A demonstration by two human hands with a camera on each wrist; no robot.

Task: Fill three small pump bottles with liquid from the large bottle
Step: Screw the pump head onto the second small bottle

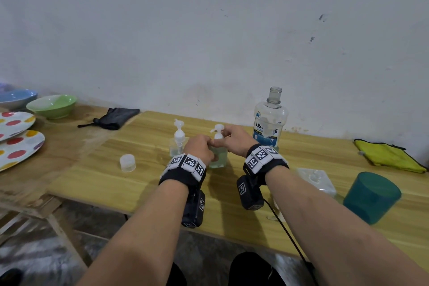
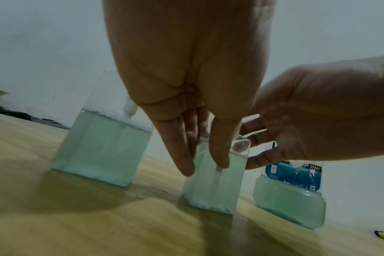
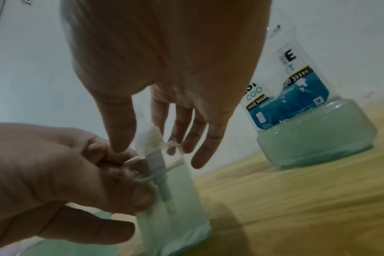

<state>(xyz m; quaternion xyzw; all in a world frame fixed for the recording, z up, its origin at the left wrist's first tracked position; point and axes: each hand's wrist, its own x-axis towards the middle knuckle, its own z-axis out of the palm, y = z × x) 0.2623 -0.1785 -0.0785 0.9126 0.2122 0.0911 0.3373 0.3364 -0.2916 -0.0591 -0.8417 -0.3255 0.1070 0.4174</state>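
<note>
Two pump bottles filled: one (image 1: pixel 178 144) stands pumped; second bottle (image 1: pixel 218 158) gripped by left hand (image 1: pixel 199 147), right hand (image 1: pixel 236 137) pinching its pump (image 1: pixel 218 131). Third bottle (image 1: pixel 316 181) apparently unfilled.

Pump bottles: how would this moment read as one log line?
step: refit pump | left hand grips middle pump bottle | right hand at pump head | large bottle uncapped

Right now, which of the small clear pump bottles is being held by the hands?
The right-hand clear pump bottle, nearest the large mouthwash bottle; both hands grip it. The other pump bottle stands untouched to its left.
</note>
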